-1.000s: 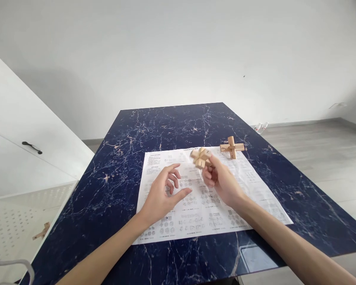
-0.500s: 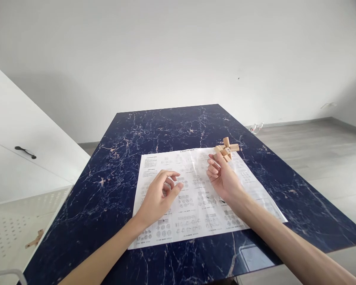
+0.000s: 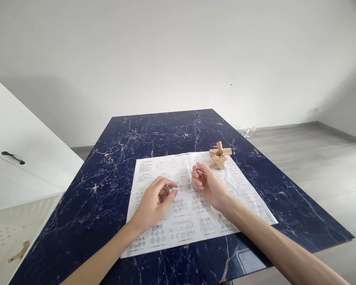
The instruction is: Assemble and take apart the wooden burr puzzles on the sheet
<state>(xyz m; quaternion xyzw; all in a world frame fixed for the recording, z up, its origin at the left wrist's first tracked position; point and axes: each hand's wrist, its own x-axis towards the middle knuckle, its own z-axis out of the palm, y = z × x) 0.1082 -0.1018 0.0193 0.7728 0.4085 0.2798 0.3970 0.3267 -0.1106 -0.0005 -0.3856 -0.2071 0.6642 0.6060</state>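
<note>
A wooden burr puzzle (image 3: 218,157) of interlocking blocks stands on the upper right part of a printed instruction sheet (image 3: 240,194). My right hand (image 3: 209,184) is just below and left of it, apart from it, palm turned up and fingers loosely curled with nothing visible in them. Over the left half of the sheet, my left hand (image 3: 154,202) is relaxed, its fingers bent and the thumb apart from them. I see nothing in that hand either. Rows of small diagrams cover the paper, partly hidden under both hands.
The sheet lies on a dark blue marbled table (image 3: 154,134). At the left is a white cabinet with a black handle (image 3: 13,157). A wooden piece (image 3: 19,252) lies on a perforated white surface beside the table. A pale wall rises behind.
My right hand has drawn away from the burr puzzle, toward the left and me, leaving it standing on the sheet. My left hand has hardly moved. The view has shifted slightly.
</note>
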